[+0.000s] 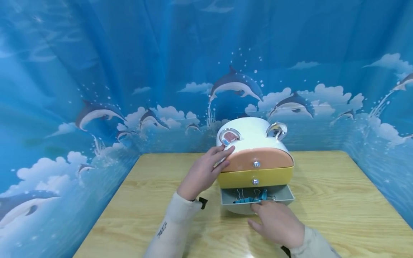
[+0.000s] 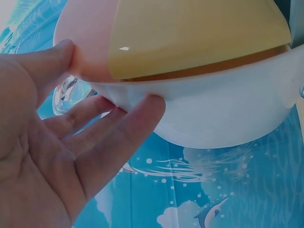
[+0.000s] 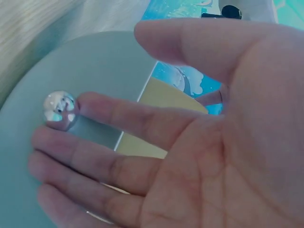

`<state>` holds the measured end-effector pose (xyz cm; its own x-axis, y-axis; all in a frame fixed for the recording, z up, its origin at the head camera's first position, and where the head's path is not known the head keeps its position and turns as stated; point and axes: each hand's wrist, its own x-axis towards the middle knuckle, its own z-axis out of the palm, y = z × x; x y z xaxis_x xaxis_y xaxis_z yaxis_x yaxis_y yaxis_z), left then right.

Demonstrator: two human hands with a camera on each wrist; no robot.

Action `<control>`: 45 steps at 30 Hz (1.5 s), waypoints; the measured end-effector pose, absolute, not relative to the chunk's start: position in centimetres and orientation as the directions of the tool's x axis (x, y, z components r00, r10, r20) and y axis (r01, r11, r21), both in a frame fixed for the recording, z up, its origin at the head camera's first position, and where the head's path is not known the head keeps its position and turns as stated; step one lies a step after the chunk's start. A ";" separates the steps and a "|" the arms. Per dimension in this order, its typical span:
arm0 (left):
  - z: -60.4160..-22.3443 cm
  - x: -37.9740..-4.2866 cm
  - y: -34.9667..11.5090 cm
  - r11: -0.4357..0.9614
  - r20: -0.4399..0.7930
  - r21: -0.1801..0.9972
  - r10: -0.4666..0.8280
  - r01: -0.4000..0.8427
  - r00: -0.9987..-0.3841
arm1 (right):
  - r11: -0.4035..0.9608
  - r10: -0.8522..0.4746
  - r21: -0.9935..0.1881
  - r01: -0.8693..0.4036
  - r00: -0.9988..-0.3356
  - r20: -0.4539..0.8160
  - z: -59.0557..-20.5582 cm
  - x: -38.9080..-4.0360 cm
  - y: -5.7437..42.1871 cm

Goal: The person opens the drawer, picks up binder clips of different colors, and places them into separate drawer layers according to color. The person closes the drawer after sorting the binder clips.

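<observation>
A small desk organizer has a white rounded shell, a peach top drawer, a yellow middle drawer and a grey-green bottom drawer. The bottom drawer stands pulled out, with several teal binder clips inside. My left hand rests at the organizer's left side, thumb on the peach drawer's edge and fingers against the white shell. Straight fingers of my right hand touch the bottom drawer's front, the index fingertip beside its shiny round knob.
The organizer stands on a wood-grain table. Two silver ring-shaped ears stick up from its top. A blue curtain printed with dolphins and clouds hangs behind and along both sides of the table.
</observation>
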<state>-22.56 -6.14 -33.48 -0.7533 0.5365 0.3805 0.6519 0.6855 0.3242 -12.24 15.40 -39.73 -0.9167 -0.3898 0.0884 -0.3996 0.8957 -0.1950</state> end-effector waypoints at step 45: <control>-34.5 -24.3 -6.6 0.692 0.437 0.241 0.548 0.680 -0.713 | 0.831 -0.376 -0.375 -0.412 -0.911 0.166 -43.0 -17.9 18.4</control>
